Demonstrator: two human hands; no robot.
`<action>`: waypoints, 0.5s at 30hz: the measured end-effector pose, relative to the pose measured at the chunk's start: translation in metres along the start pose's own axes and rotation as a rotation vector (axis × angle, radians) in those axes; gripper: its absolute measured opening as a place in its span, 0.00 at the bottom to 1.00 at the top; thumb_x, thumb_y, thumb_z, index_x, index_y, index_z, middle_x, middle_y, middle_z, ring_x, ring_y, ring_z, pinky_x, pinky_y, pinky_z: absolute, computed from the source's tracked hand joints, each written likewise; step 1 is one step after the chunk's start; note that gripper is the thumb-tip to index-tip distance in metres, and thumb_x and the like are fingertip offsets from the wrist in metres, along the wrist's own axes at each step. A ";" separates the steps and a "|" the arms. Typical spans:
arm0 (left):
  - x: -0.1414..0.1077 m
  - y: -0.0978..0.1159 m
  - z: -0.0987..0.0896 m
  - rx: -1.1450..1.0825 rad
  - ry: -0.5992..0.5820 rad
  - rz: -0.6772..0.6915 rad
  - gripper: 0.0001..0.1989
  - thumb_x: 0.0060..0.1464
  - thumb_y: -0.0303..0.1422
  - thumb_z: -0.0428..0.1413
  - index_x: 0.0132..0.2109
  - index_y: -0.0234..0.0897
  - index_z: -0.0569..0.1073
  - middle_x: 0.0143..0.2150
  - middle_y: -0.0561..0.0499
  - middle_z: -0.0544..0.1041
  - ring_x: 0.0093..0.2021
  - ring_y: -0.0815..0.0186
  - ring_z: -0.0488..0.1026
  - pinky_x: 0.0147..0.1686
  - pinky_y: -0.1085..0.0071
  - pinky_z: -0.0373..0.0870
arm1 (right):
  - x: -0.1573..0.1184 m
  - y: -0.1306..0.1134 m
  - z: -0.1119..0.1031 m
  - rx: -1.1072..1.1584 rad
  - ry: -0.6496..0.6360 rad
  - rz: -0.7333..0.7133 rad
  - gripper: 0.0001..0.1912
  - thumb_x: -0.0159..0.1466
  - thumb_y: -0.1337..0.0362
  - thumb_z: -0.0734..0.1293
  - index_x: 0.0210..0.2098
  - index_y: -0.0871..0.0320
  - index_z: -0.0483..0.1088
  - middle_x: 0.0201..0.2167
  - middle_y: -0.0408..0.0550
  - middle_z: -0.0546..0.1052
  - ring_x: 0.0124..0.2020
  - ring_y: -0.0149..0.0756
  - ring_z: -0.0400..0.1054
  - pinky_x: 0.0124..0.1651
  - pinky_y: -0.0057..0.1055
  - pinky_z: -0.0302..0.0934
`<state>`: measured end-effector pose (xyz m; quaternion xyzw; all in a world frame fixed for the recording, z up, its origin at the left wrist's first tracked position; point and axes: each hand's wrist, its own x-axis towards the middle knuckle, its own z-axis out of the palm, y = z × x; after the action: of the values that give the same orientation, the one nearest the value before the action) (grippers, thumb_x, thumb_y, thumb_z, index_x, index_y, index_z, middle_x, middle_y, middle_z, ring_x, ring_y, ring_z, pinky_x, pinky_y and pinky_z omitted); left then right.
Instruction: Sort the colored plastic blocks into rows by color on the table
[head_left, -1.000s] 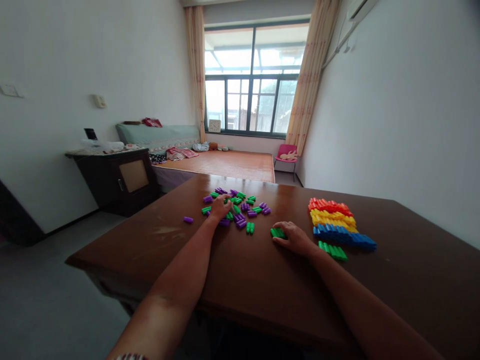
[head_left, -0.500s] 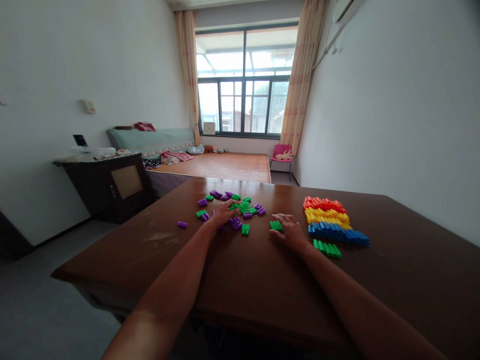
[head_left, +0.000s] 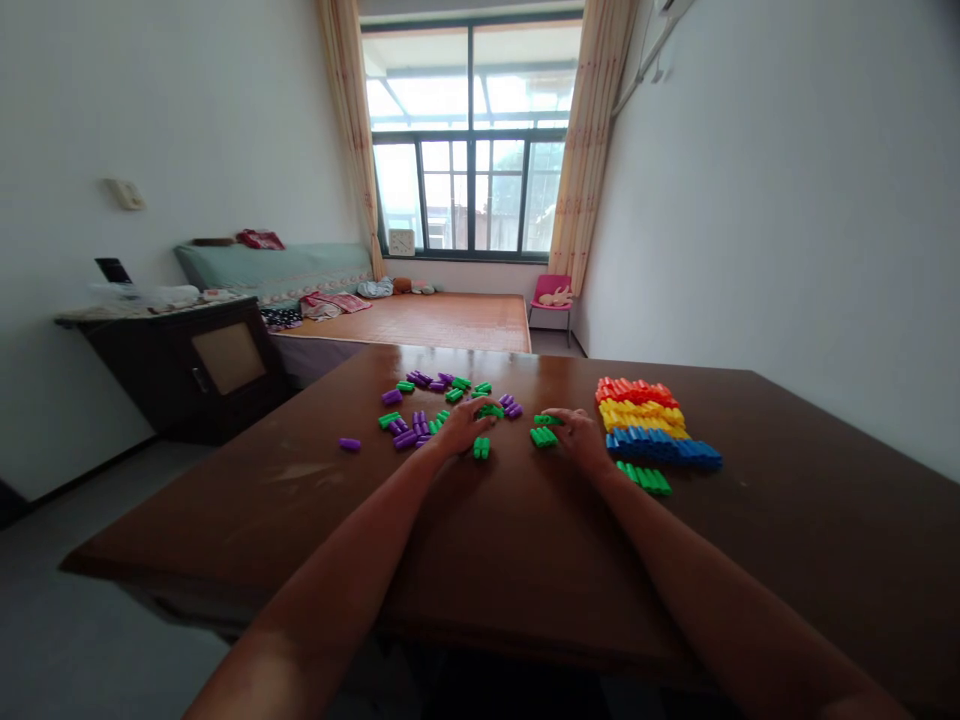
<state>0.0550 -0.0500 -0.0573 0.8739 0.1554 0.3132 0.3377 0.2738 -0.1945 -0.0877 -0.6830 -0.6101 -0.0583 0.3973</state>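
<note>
My left hand (head_left: 463, 430) reaches in at the right side of a loose spread of green and purple plastic blocks. Its fingers close on a green block (head_left: 492, 411). A green pair (head_left: 481, 448) lies just below that hand. My right hand (head_left: 587, 440) pinches another green block (head_left: 546, 420) between thumb and fingers. Beneath it, a green group (head_left: 543, 438) rests on the table. Right of my right hand lie rows of blocks: red (head_left: 636, 391), yellow (head_left: 643, 418), blue (head_left: 664, 446) and a shorter green row (head_left: 645, 478), partly covered by my wrist.
The brown wooden table (head_left: 300, 530) has its left edge beside the floor. A single purple block (head_left: 349, 444) lies apart at the left. Beyond the table are a bed (head_left: 450, 318), a dark cabinet (head_left: 172, 370) and a pink chair (head_left: 551, 295).
My left hand has moved right within the pile and now grips a green block. My right hand has lifted off the green group and holds another green block above it. The view has shifted slightly.
</note>
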 end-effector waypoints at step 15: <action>-0.011 0.016 0.018 0.518 -0.336 0.099 0.22 0.57 0.38 0.55 0.58 0.38 0.70 0.58 0.45 0.72 0.58 0.57 0.67 0.59 0.63 0.62 | -0.006 0.017 0.001 -0.288 -0.125 0.151 0.22 0.63 0.64 0.61 0.56 0.61 0.68 0.53 0.56 0.74 0.53 0.48 0.66 0.56 0.42 0.60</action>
<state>0.0590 -0.0761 -0.0613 0.9769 0.1294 0.1305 0.1092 0.2871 -0.1971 -0.1002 -0.7791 -0.5657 -0.0726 0.2601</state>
